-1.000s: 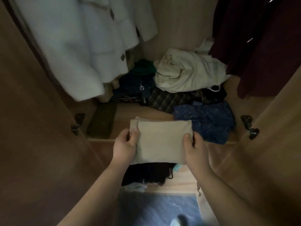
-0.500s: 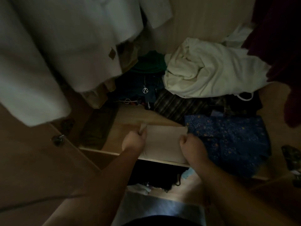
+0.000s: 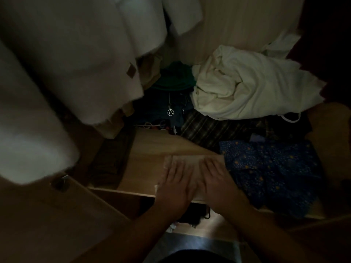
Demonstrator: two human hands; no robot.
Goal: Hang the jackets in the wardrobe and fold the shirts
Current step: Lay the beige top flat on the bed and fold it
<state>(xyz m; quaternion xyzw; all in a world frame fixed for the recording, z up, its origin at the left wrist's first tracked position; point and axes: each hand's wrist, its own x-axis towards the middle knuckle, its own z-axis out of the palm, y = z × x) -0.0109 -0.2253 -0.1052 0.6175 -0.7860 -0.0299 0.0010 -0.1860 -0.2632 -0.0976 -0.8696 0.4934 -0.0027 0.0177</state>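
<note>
both my hands lie flat, fingers straight and spread, palms down on the folded beige shirt [image 3: 195,161]. my left hand [image 3: 173,184] covers its left half and my right hand [image 3: 216,182] its right half, thumbs side by side; neither one curls round the cloth. the shirt rests on the wooden wardrobe shelf [image 3: 148,158], close to the front edge, and only its far strip and left edge show past my fingers.

just to the right of the shirt, touching or nearly so, lies a blue patterned garment [image 3: 269,171], spread out flat. behind it is a dark plaid garment [image 3: 205,128], and on top of that at the back a crumpled cream garment [image 3: 247,86]. further left in the back sit a green garment [image 3: 174,76] and a navy one with a round metal zip pull [image 3: 170,112]. a dark olive cloth [image 3: 112,158] lies along the shelf's left side, apart from the shirt.

a white jacket [image 3: 76,54] hangs at the upper left, its hem over the shelf. a dark red garment [image 3: 326,44] hangs at the far right. the light is dim.
</note>
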